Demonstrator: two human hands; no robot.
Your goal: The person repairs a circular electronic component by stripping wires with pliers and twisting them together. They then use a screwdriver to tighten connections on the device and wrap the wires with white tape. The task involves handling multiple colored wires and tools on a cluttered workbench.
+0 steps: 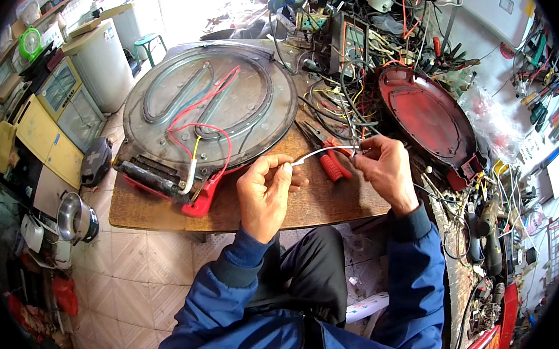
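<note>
Over the front of the wooden table, my left hand (pixel 266 192) pinches one end of a thin white wire or sleeve (pixel 322 150). The other end runs to my right hand (pixel 387 171), whose fingers are closed on it. Between and just beyond the hands lie red-handled pliers (pixel 334 165) on the table. Left of them is a round metal heating plate (pixel 158 135) of an electric griddle, its looped heating element exposed. Red wires (pixel 227 136) and a yellow wire in a white sleeve (pixel 191 175) come off it, near a red handle (pixel 201 199).
Right of the hands lies a red oval appliance cover (pixel 423 117). Tangled cables (pixel 346 103) and tools crowd the table's far right side. The wooden table (pixel 334 203) ends just in front of my lap. A metal pot (pixel 74 217) stands on the left over the tiled floor (pixel 129 271).
</note>
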